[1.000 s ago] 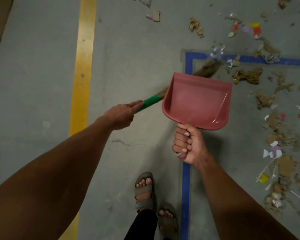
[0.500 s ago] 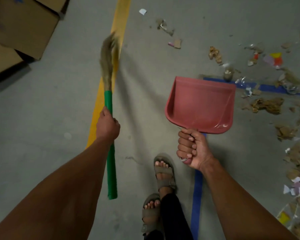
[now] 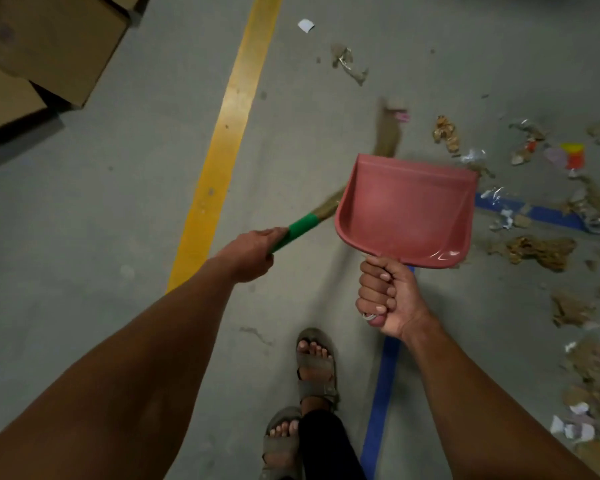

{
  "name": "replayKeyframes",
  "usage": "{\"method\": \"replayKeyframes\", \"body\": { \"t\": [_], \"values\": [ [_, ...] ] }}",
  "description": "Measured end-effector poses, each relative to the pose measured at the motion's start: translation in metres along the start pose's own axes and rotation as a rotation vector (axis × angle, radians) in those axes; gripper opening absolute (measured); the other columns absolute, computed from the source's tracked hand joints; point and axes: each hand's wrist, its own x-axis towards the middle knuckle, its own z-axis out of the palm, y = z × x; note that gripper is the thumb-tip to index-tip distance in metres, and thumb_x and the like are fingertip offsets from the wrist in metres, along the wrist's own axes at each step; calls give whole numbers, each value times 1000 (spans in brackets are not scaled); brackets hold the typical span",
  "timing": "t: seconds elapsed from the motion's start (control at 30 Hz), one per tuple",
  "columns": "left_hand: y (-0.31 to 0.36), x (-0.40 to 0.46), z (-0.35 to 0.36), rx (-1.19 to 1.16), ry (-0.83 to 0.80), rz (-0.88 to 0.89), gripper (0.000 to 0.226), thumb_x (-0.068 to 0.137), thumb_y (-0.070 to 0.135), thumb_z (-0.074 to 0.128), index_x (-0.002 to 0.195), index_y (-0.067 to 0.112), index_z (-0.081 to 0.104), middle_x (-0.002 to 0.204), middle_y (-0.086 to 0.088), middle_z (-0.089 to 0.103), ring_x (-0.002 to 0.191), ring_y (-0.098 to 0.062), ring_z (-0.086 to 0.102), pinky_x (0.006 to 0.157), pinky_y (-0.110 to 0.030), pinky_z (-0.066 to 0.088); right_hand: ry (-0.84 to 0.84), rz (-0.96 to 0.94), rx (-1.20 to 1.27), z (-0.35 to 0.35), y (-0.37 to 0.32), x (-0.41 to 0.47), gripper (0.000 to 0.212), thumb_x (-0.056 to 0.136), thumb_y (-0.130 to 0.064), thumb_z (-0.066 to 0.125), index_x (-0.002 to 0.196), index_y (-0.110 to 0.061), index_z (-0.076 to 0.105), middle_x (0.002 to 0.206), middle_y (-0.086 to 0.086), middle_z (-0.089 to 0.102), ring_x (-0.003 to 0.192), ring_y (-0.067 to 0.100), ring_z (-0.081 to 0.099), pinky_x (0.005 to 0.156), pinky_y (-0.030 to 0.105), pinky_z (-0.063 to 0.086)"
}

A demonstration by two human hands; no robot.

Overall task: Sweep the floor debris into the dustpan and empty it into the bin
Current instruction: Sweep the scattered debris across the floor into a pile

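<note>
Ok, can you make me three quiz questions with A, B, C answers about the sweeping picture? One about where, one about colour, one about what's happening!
1. Where is most of the rubbish?
A. right of the dustpan
B. inside the dustpan
C. on the boxes

2. What colour is the dustpan?
A. blue
B. red
C. yellow

3. What is the right hand doing?
A. hanging free
B. gripping the dustpan handle
C. touching the floor

Answers: 1 A, scraps lie on the floor to its right; 2 B, its scoop is plainly red; 3 B, the fingers curl round the handle.
</note>
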Motion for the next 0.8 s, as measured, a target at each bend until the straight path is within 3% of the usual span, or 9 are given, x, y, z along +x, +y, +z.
{"method": "replayKeyframes", "body": {
  "t": [0.17, 0.27, 0.57, 0.7, 0.8],
  "values": [
    [17, 21, -34, 34, 96, 98, 72, 95, 11, 57, 160, 24, 31, 158, -5, 46, 121, -38, 61, 95, -44, 55, 1, -19, -5, 17, -38, -1, 44, 98, -21, 43, 55, -23, 34, 36, -9, 23, 31, 8, 8, 34, 19, 13],
    [7, 35, -61, -4, 185, 32, 73, 94, 14, 57, 159, 27, 27, 159, -6, 45, 118, -43, 62, 92, -48, 56, 9, -42, 1, 27, -60, 3, 44, 97, -20, 43, 55, -23, 34, 36, -8, 23, 32, 9, 7, 34, 19, 13],
    [-26, 116, -162, -27, 460, -297, 61, 93, 10, 57, 151, 8, 36, 138, -27, 55, 111, -52, 58, 89, -54, 49, -6, -83, 19, 52, -107, 42, 43, 98, -22, 44, 56, -23, 34, 38, -9, 22, 32, 8, 8, 35, 20, 13],
    [-35, 170, -193, -38, 385, -456, 37, 93, 10, 53, 129, 4, 44, 123, -28, 58, 108, -50, 58, 88, -52, 49, 29, -103, 32, 58, -125, 67, 42, 97, -21, 45, 56, -23, 33, 38, -9, 21, 28, 6, 15, 34, 20, 14],
    [-47, 202, -202, 21, 210, -470, 38, 94, 13, 54, 130, 6, 47, 116, -28, 58, 101, -48, 59, 76, -44, 48, 43, -117, 45, 59, -137, 88, 41, 96, -21, 45, 57, -24, 33, 38, -9, 21, 27, 5, 18, 34, 20, 13]
  ]
}}
